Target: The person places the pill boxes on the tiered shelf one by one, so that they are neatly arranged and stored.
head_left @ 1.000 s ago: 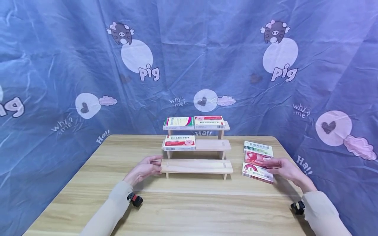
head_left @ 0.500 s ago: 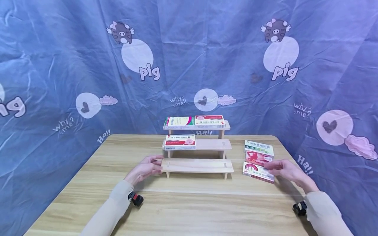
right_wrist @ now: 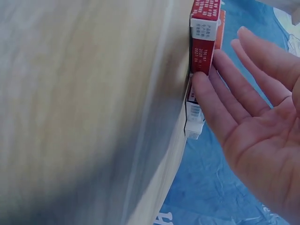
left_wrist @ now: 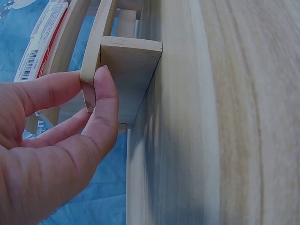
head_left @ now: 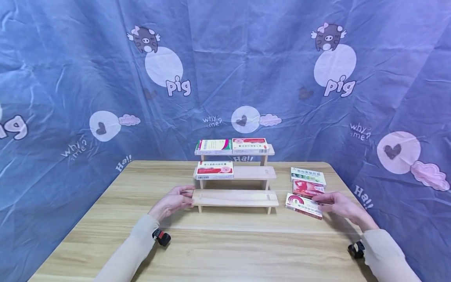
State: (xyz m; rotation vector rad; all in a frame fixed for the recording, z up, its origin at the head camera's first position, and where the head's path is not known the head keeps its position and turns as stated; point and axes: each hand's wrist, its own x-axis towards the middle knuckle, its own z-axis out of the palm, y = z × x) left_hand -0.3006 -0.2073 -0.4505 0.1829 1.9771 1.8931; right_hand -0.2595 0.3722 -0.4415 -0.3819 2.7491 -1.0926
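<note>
My left hand [head_left: 172, 202] pinches the left end of the lowest board of a wooden step shelf [head_left: 232, 198]. The left wrist view shows the thumb on one face of the board [left_wrist: 89, 84] and a finger on the other. At the right, my right hand [head_left: 340, 205] touches the end of a white medicine box with red arcs [head_left: 299, 204], its fingers extended. In the right wrist view, a fingertip lies against the dark red end of that box [right_wrist: 202, 54], and the thumb is apart from it. Behind it lie a red medicine box [head_left: 306, 187] and a white-and-green medicine box [head_left: 304, 175].
On the top tier sit a green-and-white box [head_left: 213, 146] and a red-and-white box [head_left: 249, 145]. Another red-and-white box [head_left: 214, 170] occupies the left of the middle tier. A blue curtain [head_left: 218, 62] hangs behind the wooden table [head_left: 225, 250].
The white box with red arcs has slid a little left, away from its line with the two boxes behind. My right hand shifted slightly left with it; my left hand stayed put.
</note>
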